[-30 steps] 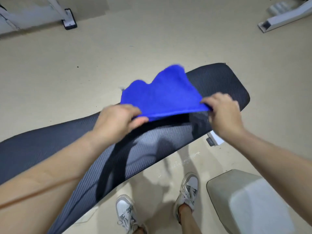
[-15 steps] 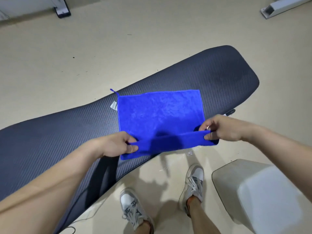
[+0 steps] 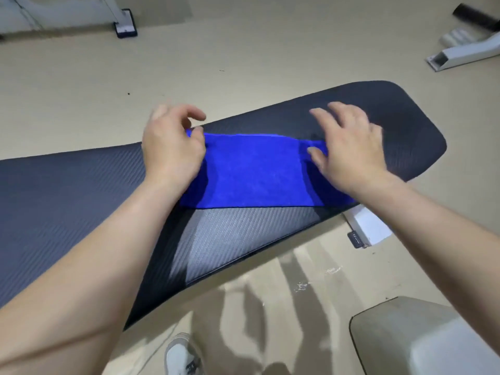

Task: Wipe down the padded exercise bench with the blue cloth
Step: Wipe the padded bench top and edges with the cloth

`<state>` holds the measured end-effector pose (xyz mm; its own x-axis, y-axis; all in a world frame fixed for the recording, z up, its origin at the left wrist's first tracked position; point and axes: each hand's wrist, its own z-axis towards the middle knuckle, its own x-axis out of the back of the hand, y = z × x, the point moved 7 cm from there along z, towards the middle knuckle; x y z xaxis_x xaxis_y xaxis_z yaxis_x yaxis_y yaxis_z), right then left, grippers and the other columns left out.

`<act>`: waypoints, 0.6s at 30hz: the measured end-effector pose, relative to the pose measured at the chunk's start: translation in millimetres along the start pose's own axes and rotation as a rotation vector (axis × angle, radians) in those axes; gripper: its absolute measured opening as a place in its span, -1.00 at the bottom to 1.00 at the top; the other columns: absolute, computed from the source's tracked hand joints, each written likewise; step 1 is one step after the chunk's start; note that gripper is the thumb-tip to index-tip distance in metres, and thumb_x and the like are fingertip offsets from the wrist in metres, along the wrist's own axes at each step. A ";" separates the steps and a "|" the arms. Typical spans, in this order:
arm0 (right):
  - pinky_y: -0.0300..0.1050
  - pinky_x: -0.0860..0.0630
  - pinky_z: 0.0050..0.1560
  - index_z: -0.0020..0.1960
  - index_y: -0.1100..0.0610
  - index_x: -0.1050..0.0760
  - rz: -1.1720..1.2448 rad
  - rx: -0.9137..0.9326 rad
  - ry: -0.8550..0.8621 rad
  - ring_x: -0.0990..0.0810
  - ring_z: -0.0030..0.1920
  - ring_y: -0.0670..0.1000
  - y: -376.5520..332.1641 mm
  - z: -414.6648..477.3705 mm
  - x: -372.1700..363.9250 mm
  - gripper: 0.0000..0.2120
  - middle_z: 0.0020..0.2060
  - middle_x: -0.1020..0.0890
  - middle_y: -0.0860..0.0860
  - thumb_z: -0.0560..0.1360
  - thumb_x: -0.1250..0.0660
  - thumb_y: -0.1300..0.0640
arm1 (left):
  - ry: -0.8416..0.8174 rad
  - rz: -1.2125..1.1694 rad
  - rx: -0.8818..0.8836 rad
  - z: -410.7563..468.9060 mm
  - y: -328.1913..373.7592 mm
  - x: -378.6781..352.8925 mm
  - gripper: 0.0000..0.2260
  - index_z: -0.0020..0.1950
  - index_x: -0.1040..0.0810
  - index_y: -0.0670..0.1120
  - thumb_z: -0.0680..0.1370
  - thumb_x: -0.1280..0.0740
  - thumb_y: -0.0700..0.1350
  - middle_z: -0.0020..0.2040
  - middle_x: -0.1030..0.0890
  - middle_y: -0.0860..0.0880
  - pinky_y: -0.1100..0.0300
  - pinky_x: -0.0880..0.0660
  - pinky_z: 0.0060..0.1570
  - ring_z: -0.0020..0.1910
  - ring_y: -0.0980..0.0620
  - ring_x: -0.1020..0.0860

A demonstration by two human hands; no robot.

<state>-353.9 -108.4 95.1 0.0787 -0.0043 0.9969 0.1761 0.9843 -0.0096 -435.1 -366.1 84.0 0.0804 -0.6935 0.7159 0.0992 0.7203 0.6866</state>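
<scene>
Head view: the bright blue microfibre cloth [image 3: 254, 171] now lies folded into a band across the right part of the long black padded exercise bench [image 3: 67, 190] — half a second ago its near edge was only pinched up. The left hand [image 3: 170, 147] rests loosely curled on its left end, the right hand [image 3: 349, 147] spread on its right. Folding looks finished; wiping can start. One cloth, one bench, two hands.

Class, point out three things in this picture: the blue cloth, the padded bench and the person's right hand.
blue cloth [image 3: 254, 171]: head view, middle of its flat top.
padded bench [image 3: 67, 185]: head view, bare dark pad left of the cloth.
right hand [image 3: 349, 147]: head view, back of the hand.
</scene>
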 end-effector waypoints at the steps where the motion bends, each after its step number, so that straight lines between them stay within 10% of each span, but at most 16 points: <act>1: 0.20 -0.27 0.31 0.48 -0.01 -0.25 0.009 0.182 -0.033 -0.17 0.49 0.14 -25.1 -7.1 -11.3 -0.45 0.48 -0.27 0.07 0.53 -0.28 -0.06 | -0.061 0.066 -0.105 -12.5 8.3 -12.6 -0.82 0.03 -0.63 0.03 0.50 -0.30 -0.15 -0.02 -0.58 -0.01 0.09 -0.47 0.04 -0.03 -0.04 -0.54; 5: 0.14 0.04 0.49 0.54 -0.15 -0.06 0.098 0.516 -0.297 0.06 0.56 -0.03 -79.4 -28.9 -71.2 -0.47 0.57 -0.03 -0.07 0.60 0.01 -0.22 | -0.255 0.337 -0.293 -49.6 4.8 -66.7 -0.68 0.33 -0.49 0.00 0.61 -0.15 0.00 0.35 -0.48 -0.04 0.00 -0.32 0.31 0.35 -0.08 -0.38; 9: 0.11 0.10 0.50 0.54 -0.23 0.01 0.112 0.450 -0.237 0.12 0.56 -0.10 -61.6 -12.8 -82.8 -0.46 0.57 0.04 -0.17 0.57 0.12 -0.28 | -0.386 0.534 -0.208 -40.6 -4.4 -98.0 -0.51 0.57 0.01 0.10 0.64 0.10 0.16 0.60 0.06 -0.02 -0.09 0.13 0.48 0.56 -0.02 0.10; 18: 0.13 0.11 0.50 0.49 -0.37 0.07 0.088 0.017 -0.235 0.11 0.56 -0.08 82.3 24.4 -93.1 -0.50 0.55 0.06 -0.25 0.56 0.13 -0.34 | -0.493 0.580 -0.370 -14.0 86.9 -196.3 -0.47 0.57 0.11 0.15 0.61 0.12 0.21 0.59 0.16 0.01 -0.17 0.20 0.46 0.56 -0.01 0.19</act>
<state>-370.7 -22.6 3.4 -0.1376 0.1205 0.9831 0.1623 0.9819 -0.0977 -428.4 -167.6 1.4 -0.2145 -0.0676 0.9744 0.5009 0.8488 0.1691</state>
